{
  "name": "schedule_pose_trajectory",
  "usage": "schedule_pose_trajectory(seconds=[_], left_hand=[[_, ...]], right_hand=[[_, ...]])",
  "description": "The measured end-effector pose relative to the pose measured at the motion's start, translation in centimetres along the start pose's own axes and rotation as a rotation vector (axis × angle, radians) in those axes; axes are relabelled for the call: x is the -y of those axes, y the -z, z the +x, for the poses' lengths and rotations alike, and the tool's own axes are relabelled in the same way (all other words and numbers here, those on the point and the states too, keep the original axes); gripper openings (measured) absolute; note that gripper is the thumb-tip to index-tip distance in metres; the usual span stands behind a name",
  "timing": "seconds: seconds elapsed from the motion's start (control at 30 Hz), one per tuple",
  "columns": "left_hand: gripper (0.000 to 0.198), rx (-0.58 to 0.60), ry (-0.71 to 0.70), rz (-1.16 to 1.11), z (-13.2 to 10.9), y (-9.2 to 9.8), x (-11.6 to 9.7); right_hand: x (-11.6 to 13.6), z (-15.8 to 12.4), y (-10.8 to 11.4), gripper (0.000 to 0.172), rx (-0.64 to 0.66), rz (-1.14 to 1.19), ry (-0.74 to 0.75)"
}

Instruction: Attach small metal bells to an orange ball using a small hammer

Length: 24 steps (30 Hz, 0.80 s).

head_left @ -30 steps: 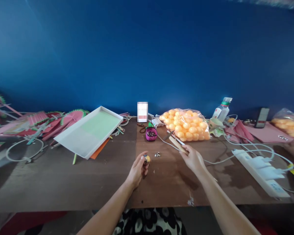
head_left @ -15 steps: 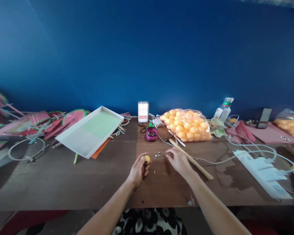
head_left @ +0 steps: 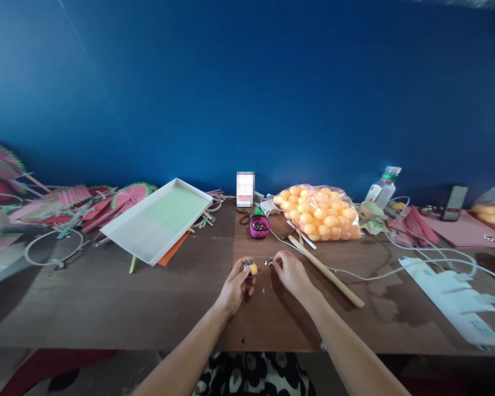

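Observation:
My left hand [head_left: 235, 285] is closed around a small yellow-orange ball [head_left: 253, 269] with dark and silvery bits on its left side. On the brown table just right of the ball lies a little cluster of small shiny metal pieces [head_left: 268, 262]. At the right edge of that cluster, the fingertips of my right hand [head_left: 292, 274] are pinched together; whatever sits between them is too small to make out. Behind the cluster stands a purple container [head_left: 259, 226] holding more small dark and shiny pieces.
A clear bag of orange balls [head_left: 319, 213] lies behind a wooden-handled hammer [head_left: 330, 272]. To the right are a white power strip [head_left: 449, 300], cables and a bottle [head_left: 381, 190]. A white tray [head_left: 159, 220] and pink paper fans [head_left: 130, 197] occupy the left.
My right hand has moved left to the metal pieces, and its fingers have closed from apart to a pinch. The ball stays in my left hand, turned slightly. The view has shifted a little.

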<state>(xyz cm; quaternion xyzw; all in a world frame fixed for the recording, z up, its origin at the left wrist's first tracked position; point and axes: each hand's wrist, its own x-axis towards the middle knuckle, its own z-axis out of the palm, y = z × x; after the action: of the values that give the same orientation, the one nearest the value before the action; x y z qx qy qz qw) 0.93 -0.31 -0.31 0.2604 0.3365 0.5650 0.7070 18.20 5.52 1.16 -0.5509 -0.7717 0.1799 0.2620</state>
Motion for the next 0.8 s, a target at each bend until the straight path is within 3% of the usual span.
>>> schedule_pose_trajectory(seconds=[0.1, 0.33, 0.53, 0.8], left_hand=[[0.038, -0.007, -0.012, 0.040, 0.0, 0.0, 0.0], [0.051, 0.027, -0.002, 0.249, -0.1, 0.1, 0.2], [0.055, 0.043, -0.011, 0.298, -0.1, 0.1, 0.2], [0.044, 0.027, -0.002, 0.203, -0.4, 0.0, 0.0]], right_hand=[[0.9, -0.5, 0.2, 0.008, -0.025, 0.235, -0.081], [3.4, -1.5, 0.6, 0.019, 0.151, 0.734, -0.288], [4.4, -1.7, 0.4, 0.024, 0.185, 0.946, -0.366], [4.6, -2.0, 0.5, 0.026, 0.224, 1.068, -0.412]])
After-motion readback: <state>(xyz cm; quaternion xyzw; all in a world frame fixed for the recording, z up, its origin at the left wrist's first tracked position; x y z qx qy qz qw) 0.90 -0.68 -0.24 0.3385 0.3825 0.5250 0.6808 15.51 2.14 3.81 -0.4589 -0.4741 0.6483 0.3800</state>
